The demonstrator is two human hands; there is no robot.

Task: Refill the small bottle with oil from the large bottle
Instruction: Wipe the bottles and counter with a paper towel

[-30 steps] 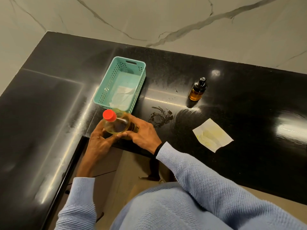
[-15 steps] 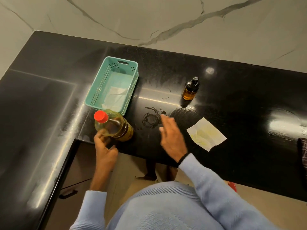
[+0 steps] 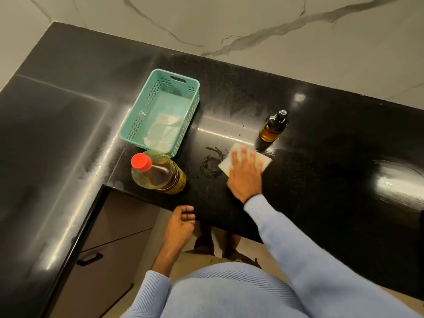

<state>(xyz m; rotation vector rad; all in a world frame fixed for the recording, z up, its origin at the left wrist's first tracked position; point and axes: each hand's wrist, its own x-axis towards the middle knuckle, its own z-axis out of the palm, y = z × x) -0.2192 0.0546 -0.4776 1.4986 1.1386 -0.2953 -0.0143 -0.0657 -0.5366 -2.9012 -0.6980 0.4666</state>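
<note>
On the black countertop [image 3: 321, 191] our large bottle [image 3: 160, 175] stands upright left of centre, red cap [image 3: 140, 162] up. Our right hand [image 3: 245, 177] presses flat-fingered on a napkin [image 3: 266, 160] at centre, and our left hand [image 3: 181, 224] hangs loosely curled, empty. A wide wipe could topple the small bottle [image 3: 271, 129], upright just beyond it, pump [image 3: 281, 115] up.

Left hand [image 3: 181, 222] off large bottle [image 3: 158, 173]; right hand [image 3: 245, 175] now pressing tissue [image 3: 263, 160].

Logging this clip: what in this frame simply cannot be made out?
Head view only:
- Tissue: mostly covered by the right hand pressing on it.
- Small bottle: fill level unreadable, because the glass is dark and it is too small.
- Large bottle: label text unreadable, seen steeply from above.
</note>
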